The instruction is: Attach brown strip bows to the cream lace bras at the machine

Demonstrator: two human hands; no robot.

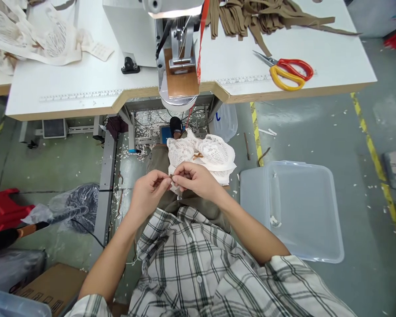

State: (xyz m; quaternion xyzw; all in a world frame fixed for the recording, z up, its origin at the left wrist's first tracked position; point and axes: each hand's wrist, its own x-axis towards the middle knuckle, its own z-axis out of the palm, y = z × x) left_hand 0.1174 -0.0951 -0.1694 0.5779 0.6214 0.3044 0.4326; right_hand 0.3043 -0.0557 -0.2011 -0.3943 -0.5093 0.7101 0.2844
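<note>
A white lace garment (206,155) lies on my lap, below the sewing machine (171,48). My left hand (150,189) and my right hand (196,178) meet just in front of it, both with fingers pinched together. They hold a small brown piece (171,176) at the garment's near edge. What the piece is I cannot make out. A short brown strap (198,155) lies on top of the lace.
A white worktable (86,83) carries the machine, a heap of brown straps (251,17), red and yellow scissors (288,70) and more white lace (33,35) at far left. A clear plastic bin (293,211) stands on the floor to my right. A red stool (3,207) is at left.
</note>
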